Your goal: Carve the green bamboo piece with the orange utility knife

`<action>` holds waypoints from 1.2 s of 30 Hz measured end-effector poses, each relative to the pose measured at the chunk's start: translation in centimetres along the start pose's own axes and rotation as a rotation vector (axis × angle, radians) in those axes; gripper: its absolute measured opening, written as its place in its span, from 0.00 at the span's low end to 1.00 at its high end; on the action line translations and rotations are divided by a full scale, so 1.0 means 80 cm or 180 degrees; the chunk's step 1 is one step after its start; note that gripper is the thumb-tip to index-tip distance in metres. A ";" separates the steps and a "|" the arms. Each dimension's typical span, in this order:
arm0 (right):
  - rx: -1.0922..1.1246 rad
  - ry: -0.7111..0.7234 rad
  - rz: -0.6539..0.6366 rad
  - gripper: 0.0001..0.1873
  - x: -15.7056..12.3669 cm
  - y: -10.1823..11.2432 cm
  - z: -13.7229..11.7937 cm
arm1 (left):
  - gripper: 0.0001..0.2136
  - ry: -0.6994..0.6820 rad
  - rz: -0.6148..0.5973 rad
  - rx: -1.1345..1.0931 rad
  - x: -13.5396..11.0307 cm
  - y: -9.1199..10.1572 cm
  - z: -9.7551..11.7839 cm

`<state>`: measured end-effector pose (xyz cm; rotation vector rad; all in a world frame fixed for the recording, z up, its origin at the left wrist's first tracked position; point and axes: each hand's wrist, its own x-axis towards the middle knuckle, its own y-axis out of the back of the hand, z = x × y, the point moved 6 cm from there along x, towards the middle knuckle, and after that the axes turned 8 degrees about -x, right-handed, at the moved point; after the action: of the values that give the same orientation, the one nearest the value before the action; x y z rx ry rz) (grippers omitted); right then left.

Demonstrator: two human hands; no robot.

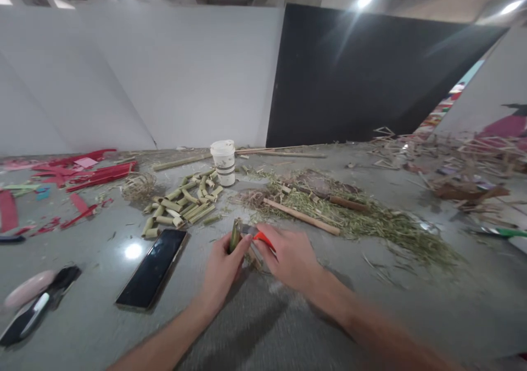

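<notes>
Between the thumb and fingers of my left hand (226,258) a short green bamboo piece (235,235) stands nearly upright. My right hand (288,250) is closed around an orange-handled knife (264,239). Its grey blade points left and meets or nearly meets the bamboo; exact contact is too small to tell. Beyond my left hand lies a pile of cut bamboo pieces (181,201). A wooden stick (302,216) and a heap of green shavings (370,223) lie past my right hand.
A black phone (152,269) lies left of my left hand. Behind the bamboo pile stands a white paper cup (223,162). Red strips (102,173) are at far left, with a black-and-white tool (31,316) nearer. Thin stick frames (387,154) crowd the right.
</notes>
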<state>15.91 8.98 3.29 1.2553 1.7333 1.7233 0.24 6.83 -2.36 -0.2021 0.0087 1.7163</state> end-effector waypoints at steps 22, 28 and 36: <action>-0.0015 0.0338 -0.0273 0.14 -0.003 0.012 0.002 | 0.24 -0.0340 -0.0245 0.0127 -0.004 0.003 0.009; -0.0280 0.0272 0.0051 0.14 -0.007 0.015 -0.005 | 0.25 -0.0244 -0.0218 0.0153 -0.006 0.001 0.007; -0.0137 0.0156 0.0510 0.16 -0.006 0.023 -0.012 | 0.27 -0.0446 -0.0120 0.0195 -0.003 -0.004 0.008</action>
<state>15.96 7.75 5.01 1.3768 1.6523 1.8856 0.51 6.73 -1.68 -0.0363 -0.0456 1.6870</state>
